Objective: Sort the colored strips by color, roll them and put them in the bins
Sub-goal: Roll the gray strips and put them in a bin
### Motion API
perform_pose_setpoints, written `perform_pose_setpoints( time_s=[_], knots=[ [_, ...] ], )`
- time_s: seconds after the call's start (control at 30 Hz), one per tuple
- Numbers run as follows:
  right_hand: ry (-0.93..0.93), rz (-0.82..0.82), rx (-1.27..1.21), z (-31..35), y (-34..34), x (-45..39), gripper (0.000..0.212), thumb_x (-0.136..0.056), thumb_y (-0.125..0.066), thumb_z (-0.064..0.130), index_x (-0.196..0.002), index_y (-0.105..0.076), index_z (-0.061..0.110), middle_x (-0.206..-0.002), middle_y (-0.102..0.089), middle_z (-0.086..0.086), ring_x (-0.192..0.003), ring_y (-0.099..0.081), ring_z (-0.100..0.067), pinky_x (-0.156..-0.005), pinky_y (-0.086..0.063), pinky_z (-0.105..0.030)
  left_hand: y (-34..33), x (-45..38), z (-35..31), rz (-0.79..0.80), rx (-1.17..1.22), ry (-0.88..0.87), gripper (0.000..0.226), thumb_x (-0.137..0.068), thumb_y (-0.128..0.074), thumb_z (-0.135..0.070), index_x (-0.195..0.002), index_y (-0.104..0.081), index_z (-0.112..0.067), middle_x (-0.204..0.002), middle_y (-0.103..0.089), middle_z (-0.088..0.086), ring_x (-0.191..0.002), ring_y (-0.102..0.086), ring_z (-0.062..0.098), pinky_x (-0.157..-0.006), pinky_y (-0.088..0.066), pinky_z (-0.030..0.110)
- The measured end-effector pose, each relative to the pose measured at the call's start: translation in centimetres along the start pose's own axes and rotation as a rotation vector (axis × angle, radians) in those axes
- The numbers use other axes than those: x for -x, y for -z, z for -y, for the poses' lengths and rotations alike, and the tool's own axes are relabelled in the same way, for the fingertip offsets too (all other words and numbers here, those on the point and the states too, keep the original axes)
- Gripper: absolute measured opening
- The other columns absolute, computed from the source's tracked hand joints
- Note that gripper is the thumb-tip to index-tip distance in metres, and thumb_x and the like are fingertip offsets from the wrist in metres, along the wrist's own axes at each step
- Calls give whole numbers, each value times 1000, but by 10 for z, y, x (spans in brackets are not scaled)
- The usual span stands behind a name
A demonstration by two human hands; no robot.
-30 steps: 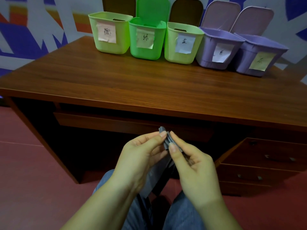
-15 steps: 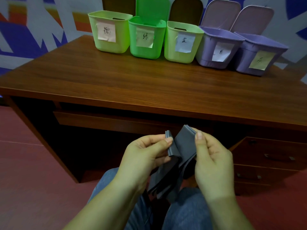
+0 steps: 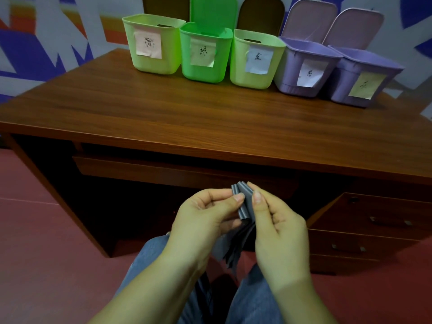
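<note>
Strips [image 3: 243,206], grey and bunched, sit pinched between my left hand [image 3: 205,218] and right hand [image 3: 278,228], tails hanging below. Five bins [image 3: 205,54] line the desk's [image 3: 187,118] far edge beyond my hands; bare wood between.

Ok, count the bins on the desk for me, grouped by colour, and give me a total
Light green bins: 2
Bright green bin: 1
Purple bins: 2
Total: 5, in one row along the back of the desk.

Grey strips [image 3: 244,208]; green and purple bins [image 3: 205,66]; brown desk [image 3: 187,118].
</note>
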State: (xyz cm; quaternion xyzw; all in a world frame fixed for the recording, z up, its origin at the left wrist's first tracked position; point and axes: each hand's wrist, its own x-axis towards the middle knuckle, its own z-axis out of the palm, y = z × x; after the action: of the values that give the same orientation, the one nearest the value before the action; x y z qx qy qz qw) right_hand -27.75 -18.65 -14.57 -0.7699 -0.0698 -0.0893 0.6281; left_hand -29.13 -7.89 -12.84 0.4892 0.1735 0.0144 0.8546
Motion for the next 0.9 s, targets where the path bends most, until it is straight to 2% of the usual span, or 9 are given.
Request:
perform_pose_setpoints(
  time_s=[0.27,0.37,0.47,0.63,0.73,0.9],
  knots=[
    [-9,-4,12,-2,1,1,25,-93,-50,26,-111,-67,29,-100,-64,28,-102,-56,16,-85,-42,-2,-1,2,0,4,6,13,5,-82,-64,-4,-84,-67,-7,-70,-72,5,-60,-68,8,-51,-51,16],
    [-8,37,-31,0,-1,3,30,-86,-48,38,-108,-67,33,-102,-65,27,-102,-58,14,-85,-42,-3,0,2,-1,3,12,5,5,-82,-63,-4,-84,-67,-7,-70,-72,5,-60,-68,8,-52,-51,15],
    [-20,83,-80,0,-2,4,38,-79,-48,41,-109,-67,29,-104,-66,26,-103,-58,13,-85,-42,-2,1,2,-3,10,22,4,6,-82,-63,-4,-85,-68,-5,-69,-71,5,-60,-68,8,-52,-51,15],
    [-56,156,-137,-1,0,5,34,-83,-52,43,-111,-66,30,-107,-66,26,-107,-57,11,-85,-42,-3,6,1,-3,11,6,21,9,-85,-62,-9,-88,-69,-6,-72,-73,6,-61,-68,7,-56,-54,16],
    [-89,189,-163,0,2,4,24,-89,-50,44,-102,-68,35,-114,-67,15,-109,-57,8,-94,-43,-10,9,-1,-4,16,-14,21,10,-85,-61,-9,-89,-70,-6,-75,-74,7,-64,-69,8,-57,-54,16],
    [-151,211,-201,1,8,-2,23,-89,-54,41,-95,-75,34,-111,-70,5,-108,-63,-6,-102,-46,-37,13,-3,-4,35,-109,1,10,-83,-65,-11,-83,-75,-12,-74,-73,7,-65,-67,7,-58,-53,15]
  ],
)
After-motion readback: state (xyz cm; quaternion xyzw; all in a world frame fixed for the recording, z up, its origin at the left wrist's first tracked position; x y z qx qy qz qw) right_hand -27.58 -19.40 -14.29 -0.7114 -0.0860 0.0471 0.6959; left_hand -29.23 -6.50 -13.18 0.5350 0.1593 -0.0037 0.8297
